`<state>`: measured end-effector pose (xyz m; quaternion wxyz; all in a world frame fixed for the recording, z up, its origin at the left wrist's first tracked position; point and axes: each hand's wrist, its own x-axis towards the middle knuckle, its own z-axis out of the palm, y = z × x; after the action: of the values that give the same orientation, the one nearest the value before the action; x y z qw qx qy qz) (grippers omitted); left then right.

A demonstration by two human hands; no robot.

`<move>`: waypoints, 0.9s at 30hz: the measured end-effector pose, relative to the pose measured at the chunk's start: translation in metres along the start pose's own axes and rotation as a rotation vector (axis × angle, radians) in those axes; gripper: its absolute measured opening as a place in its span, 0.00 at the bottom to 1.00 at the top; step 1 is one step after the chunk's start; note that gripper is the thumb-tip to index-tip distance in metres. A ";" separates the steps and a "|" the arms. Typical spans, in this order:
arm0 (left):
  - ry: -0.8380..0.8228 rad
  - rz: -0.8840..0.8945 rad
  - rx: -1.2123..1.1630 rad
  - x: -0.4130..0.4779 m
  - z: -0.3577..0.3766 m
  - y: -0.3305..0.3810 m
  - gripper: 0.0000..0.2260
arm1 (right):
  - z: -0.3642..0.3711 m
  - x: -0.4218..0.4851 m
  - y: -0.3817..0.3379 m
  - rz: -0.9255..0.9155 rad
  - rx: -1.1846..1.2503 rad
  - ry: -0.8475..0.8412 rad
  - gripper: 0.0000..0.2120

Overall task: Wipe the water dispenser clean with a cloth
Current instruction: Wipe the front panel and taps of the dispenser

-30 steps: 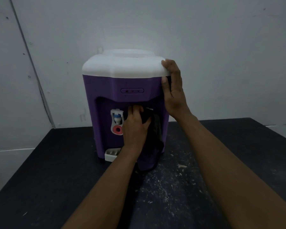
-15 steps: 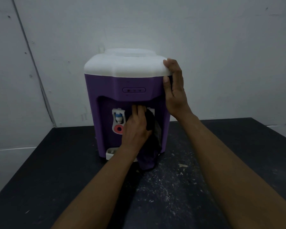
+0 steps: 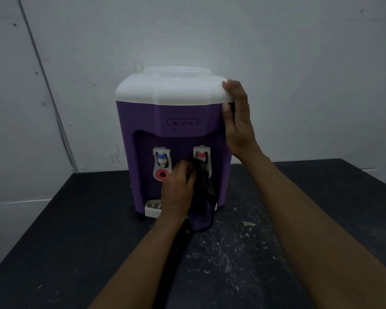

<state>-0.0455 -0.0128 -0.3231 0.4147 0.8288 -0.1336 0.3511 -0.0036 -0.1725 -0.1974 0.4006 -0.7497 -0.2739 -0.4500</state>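
Note:
A purple water dispenser [image 3: 143, 121] with a white top stands on a black table [image 3: 54, 241]. In its front recess are a blue tap [image 3: 162, 158] on the left and a red tap [image 3: 201, 153] on the right. My left hand [image 3: 177, 190] grips a dark cloth [image 3: 202, 197] in the recess, below the red tap; the cloth hangs down to the table. My right hand [image 3: 237, 121] rests flat against the dispenser's upper right corner, fingers straight, thumb on the purple front.
A white drip tray [image 3: 152, 208] juts out at the dispenser's base. White specks and crumbs [image 3: 245, 224] lie scattered on the table in front. A pale wall [image 3: 299, 63] rises right behind the dispenser.
My left hand with the cloth has slid down from the upper part of the recess, uncovering the red tap. The right hand has stayed on the corner.

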 end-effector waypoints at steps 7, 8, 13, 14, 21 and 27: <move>0.089 -0.329 -0.067 -0.001 0.018 0.025 0.10 | 0.000 0.000 -0.001 -0.004 0.011 -0.002 0.20; 0.099 -0.335 -0.057 0.002 0.018 0.028 0.09 | 0.000 0.000 -0.001 -0.004 0.011 -0.001 0.20; 0.071 -0.286 -0.016 0.003 0.021 0.024 0.05 | 0.000 0.000 -0.001 0.002 0.018 -0.005 0.20; 0.063 -0.246 0.019 0.001 0.021 0.021 0.05 | -0.001 0.000 -0.001 0.001 0.020 -0.005 0.20; 0.056 -0.470 -0.113 -0.029 0.027 0.005 0.17 | -0.001 0.000 -0.002 0.004 0.019 -0.001 0.20; -0.075 -0.708 -0.373 -0.022 0.042 0.012 0.09 | 0.001 -0.001 -0.003 0.005 0.020 0.001 0.20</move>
<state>-0.0477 -0.0545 -0.3487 0.6483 0.7463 0.0836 0.1256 -0.0061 -0.1705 -0.1974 0.4093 -0.7461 -0.2763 -0.4466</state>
